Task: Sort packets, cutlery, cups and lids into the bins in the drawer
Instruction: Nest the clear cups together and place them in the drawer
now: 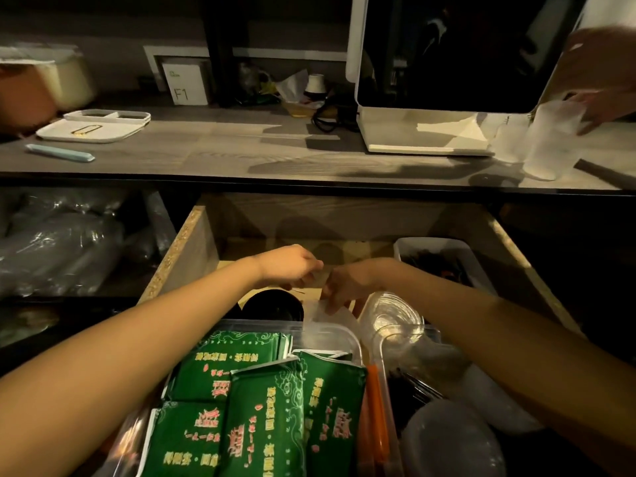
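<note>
Both my hands reach into the open wooden drawer (192, 242). My left hand (292, 265) and my right hand (347, 287) meet above a clear bin (330, 333) and together pinch a thin clear plastic wrapper (321, 313). Several green packets (265, 407) with pink print fill that bin in front. Clear plastic cups (392, 315) lie on their side to the right. Black cutlery (413, 387) and frosted lids (451, 438) sit at the lower right. A black round cup (272, 306) stands behind the bin.
A white bin (444, 247) with dark items sits at the drawer's back right. On the counter above stand frosted cups (550, 139), a white tray (93, 127), a teal pen (60, 153) and a white screen stand (423, 142). Another person's hand (605, 77) reaches near the cups.
</note>
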`<state>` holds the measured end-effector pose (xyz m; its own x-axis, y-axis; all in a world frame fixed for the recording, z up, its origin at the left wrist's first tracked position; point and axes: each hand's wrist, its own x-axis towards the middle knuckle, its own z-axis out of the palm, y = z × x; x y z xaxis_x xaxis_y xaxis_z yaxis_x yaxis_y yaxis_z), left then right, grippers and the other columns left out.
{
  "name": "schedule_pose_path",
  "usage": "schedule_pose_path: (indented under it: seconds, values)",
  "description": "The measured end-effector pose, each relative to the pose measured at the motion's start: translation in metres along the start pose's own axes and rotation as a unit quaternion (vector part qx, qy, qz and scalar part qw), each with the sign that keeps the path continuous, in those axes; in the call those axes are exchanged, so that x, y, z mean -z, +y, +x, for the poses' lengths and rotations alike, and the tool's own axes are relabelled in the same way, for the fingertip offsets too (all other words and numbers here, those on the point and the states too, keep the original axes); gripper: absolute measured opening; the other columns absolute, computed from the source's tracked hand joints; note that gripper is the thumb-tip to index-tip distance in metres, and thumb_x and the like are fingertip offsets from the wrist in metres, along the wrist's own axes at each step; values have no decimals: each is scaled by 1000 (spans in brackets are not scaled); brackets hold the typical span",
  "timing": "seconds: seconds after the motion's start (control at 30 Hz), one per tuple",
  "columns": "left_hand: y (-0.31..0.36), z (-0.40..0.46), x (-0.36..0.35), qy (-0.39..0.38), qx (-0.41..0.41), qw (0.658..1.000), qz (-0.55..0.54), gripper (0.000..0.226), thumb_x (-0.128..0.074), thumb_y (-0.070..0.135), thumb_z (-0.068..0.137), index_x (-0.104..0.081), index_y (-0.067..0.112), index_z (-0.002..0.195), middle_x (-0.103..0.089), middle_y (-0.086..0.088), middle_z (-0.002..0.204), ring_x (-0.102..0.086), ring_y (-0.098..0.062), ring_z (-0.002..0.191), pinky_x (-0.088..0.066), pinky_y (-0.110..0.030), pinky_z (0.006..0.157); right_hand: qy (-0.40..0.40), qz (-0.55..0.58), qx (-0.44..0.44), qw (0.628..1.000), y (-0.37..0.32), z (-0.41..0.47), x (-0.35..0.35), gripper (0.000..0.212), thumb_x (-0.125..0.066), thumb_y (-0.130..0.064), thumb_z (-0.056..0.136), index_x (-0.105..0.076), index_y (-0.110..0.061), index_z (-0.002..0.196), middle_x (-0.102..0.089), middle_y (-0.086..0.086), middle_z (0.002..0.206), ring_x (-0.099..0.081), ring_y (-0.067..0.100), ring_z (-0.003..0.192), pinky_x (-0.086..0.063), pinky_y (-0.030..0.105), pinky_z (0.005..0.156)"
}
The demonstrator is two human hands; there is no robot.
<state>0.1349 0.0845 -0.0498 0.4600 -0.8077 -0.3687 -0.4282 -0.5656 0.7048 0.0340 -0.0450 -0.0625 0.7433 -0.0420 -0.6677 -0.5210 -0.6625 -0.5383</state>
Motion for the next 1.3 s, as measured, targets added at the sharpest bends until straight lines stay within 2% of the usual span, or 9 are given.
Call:
schedule_pose_path:
  seconds: [0.27, 0.43, 0.57, 0.67, 0.77, 0.87, 1.03, 1.23, 1.3]
  values:
    - [-3, -4, 4, -8, 11, 1000, 2, 35, -45, 35, 105, -66, 8, 113, -67, -11, 104, -58, -21, 90, -41, -30, 70, 9, -16, 21, 1000, 0, 2, 3, 16, -60, -7, 93, -60, -13, 108, -63, -1, 94, -63, 19, 93, -57, 27, 73]
    - [-4, -4, 9, 15, 8, 1000, -16, 32, -46, 36, 105, -66, 11, 109, -65, -6, 97, -59, -17, 80, -44, -28, 67, 78, -16, 48, 996, 6, -7, 13, 27, -59, -8, 93, -62, -2, 120, -65, 11, 109, -64, 28, 101, -57, 38, 86]
    - [-1, -3, 9, 29, 11, 999, -33, 41, -44, 37, 106, -64, 4, 119, -63, -8, 102, -58, -20, 88, -45, -28, 72, 147, -3, 43, 988, 14, -13, 23, 32, -59, -15, 94, -60, -8, 126, -63, 1, 102, -64, 19, 89, -55, 23, 66]
    - [0, -2, 8, 2, 36, 998, -43, 40, -41, 42, 106, -62, 11, 121, -67, -7, 107, -60, -20, 90, -49, -30, 78, 163, 62, 31, 984, 21, -12, 26, 35, -61, -13, 94, -57, -5, 127, -64, 9, 111, -66, 22, 93, -59, 28, 73]
    - [-4, -3, 4, -31, 33, 998, -35, 45, -36, 42, 107, -65, 9, 117, -67, -7, 102, -59, -19, 87, -49, -31, 79, 156, 108, 8, 982, 24, -9, 24, 36, -61, -14, 94, -54, -6, 128, -63, 13, 116, -67, 25, 97, -59, 37, 84]
    - [-8, -6, 3, -81, 33, 996, -2, 46, -33, 42, 108, -70, 14, 109, -73, -6, 101, -63, -17, 90, -45, -36, 97, 137, 81, 3, 987, 28, -4, 22, 34, -64, -18, 93, -58, -6, 124, -65, 14, 115, -66, 28, 102, -56, 42, 90]
    - [-8, -8, 4, -84, 69, 993, 43, 52, -30, 44, 108, -61, 10, 132, -73, -6, 105, -61, -20, 104, -38, -43, 112, 46, -7, 33, 998, 20, -4, 15, 25, -67, -18, 90, -66, -6, 112, -70, 10, 103, -68, 29, 98, -56, 40, 90]
    - [-2, -12, 6, -96, 90, 989, 66, 52, -30, 48, 107, -59, 13, 132, -73, -6, 112, -62, -21, 112, -41, -41, 109, 1, -51, 2, 999, 1, 3, 6, 29, -68, -22, 91, -64, -6, 115, -68, 3, 89, -68, 23, 87, -58, 37, 85]
    - [-1, -13, 5, -92, 84, 990, 74, 51, -30, 47, 107, -60, 13, 130, -73, -6, 114, -62, -20, 108, -43, -36, 100, 3, -64, -8, 998, -2, 5, 3, 29, -66, -23, 91, -64, -6, 115, -66, 2, 87, -66, 21, 84, -58, 34, 81]
